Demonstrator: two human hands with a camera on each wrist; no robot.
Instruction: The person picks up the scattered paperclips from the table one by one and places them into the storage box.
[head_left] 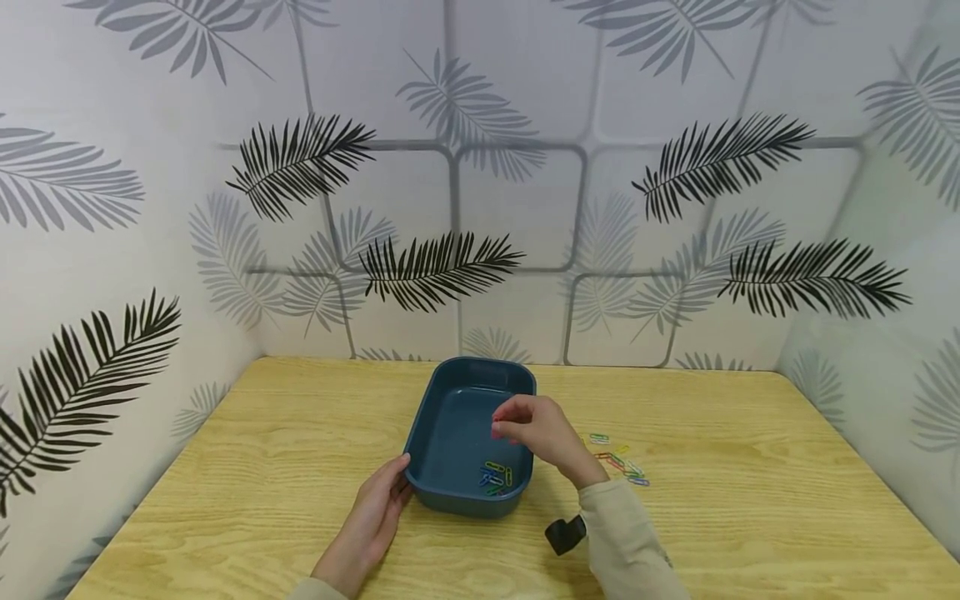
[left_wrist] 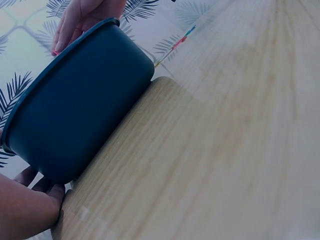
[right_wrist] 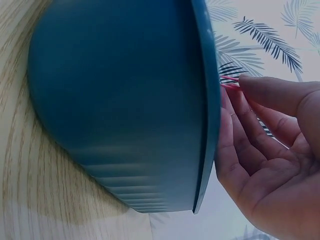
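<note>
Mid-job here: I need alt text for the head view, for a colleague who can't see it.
A right hand pinches a pinkish-red paper clip over a dark blue tray, while a left hand holds the tray's near left corner. Colored clips lie in the tray's near right part; more clips lie scattered on the wooden table to its right.

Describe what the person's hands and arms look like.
The left hand and right hand are bare. The right sleeve is beige and long; the left sleeve, barely in view, is beige too. A blocky black object shows beside the right sleeve.
</note>
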